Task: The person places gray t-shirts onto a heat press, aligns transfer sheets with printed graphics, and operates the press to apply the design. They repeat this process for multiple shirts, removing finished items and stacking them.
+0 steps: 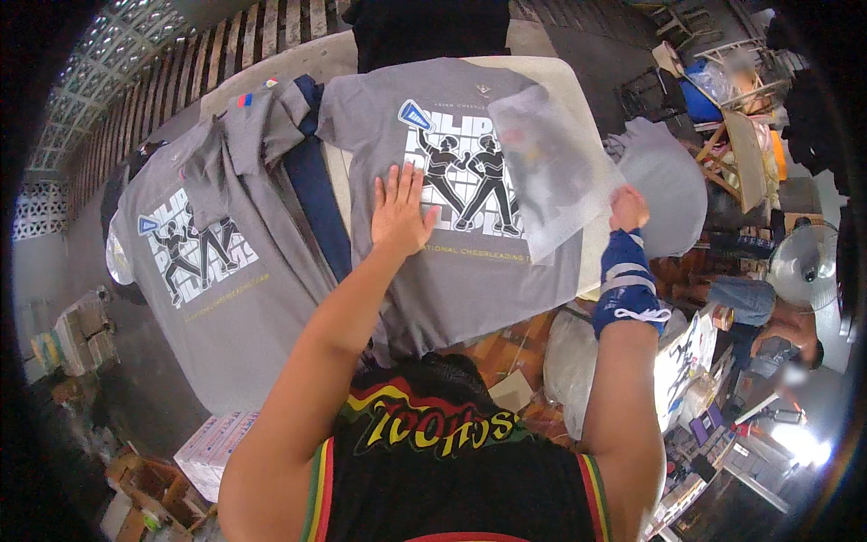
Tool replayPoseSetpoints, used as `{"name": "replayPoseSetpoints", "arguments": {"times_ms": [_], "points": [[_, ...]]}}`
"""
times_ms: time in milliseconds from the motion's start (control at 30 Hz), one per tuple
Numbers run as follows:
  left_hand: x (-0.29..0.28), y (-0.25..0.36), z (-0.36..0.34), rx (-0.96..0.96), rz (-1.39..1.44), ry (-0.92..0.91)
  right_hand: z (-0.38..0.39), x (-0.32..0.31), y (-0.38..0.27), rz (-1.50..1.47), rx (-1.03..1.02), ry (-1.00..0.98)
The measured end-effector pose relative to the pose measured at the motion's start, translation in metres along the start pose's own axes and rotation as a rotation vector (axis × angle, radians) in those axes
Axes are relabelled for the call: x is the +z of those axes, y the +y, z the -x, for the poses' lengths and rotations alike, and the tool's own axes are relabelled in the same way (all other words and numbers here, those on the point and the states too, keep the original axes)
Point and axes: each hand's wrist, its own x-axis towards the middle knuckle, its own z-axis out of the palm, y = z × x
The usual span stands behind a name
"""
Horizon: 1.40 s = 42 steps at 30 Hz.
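A grey T-shirt [424, 294] with a white and black print of two figures and a blue megaphone lies spread on a pale padded board [578, 86]. My left hand [400, 212] rests flat on the shirt, fingers spread, over the left side of the print. A translucent film sheet [553, 167] covers the print's right part, its right side raised off the cloth. At the sheet's right corner my right hand [628, 210] is closed on it. A blue wrap with grey bands and white laces [626, 285] goes round my right wrist.
More grey printed T-shirts [203, 262] are piled at the left, next to dark blue cloth [312, 203]. Black cloth [432, 34] lies beyond the board. Grey cloth [664, 185] hangs at the right. Farther right are a fan [804, 266] and other people [786, 339].
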Motion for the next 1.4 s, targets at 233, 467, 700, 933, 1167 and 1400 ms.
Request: {"name": "replayPoseSetpoints", "arguments": {"times_ms": [233,467,700,933,1167,1400], "points": [[0.001,-0.001,-0.007,0.013,-0.039,0.004,0.003,-0.142,-0.077,1.189,-0.242,0.059],[0.006,-0.001,-0.009,0.042,-0.014,0.061,0.03,-0.315,-0.151,2.08,-0.153,0.209],[0.006,0.006,-0.037,0.031,-0.075,0.016,0.12,-0.467,-0.084,2.221,-0.311,0.26],[0.013,0.025,-0.069,-0.021,-0.144,0.047,0.261,-0.502,-0.049,1.625,0.023,0.648],[-0.004,-0.085,-0.134,-0.323,-0.215,0.305,0.393,-0.594,0.058,1.541,0.912,0.425],[0.007,-0.076,-0.135,-0.384,-0.127,0.114,0.496,-0.574,0.206,1.297,0.945,0.442]]}}
